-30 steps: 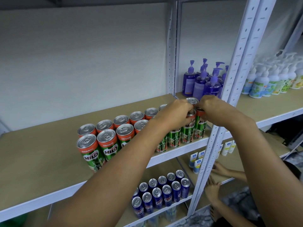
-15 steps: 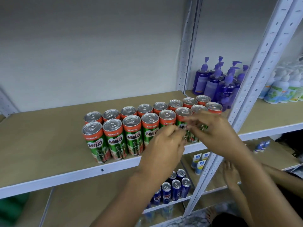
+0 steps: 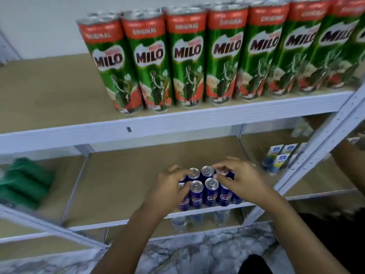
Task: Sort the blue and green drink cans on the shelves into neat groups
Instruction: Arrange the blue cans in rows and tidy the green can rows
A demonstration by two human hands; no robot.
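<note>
Blue cans (image 3: 211,191) are sitting in a tight block near the front edge of the lower shelf (image 3: 122,184), and both hands are closing in on that block from either side. The left hand (image 3: 169,189) is curling its fingers against the cans at the block's left end, though blur makes it impossible to tell whether it is gripping one or only pressing on it. The right hand (image 3: 240,179) is arching over the right end, thumb and fingertips resting on the can tops there; whether it is pinching a can or just touching the lids cannot be told either. Judging by this mirrored hold, the person is probably squeezing the block together so the rows are lining up squarely. Both forearms are reaching up and forward from the bottom of the view, wrists bent slightly inward toward each other.

Moving outward, the green cans (image 3: 187,60) are standing upright in a close row along the front of the upper shelf (image 3: 158,121), labels facing out, apparently already grouped. Off to the left a blurred green package (image 3: 23,180) is lying on a neighbouring shelf, and small white-and-blue cartons (image 3: 280,157) are standing to the right beyond the shelf's upright post (image 3: 325,139).
</note>
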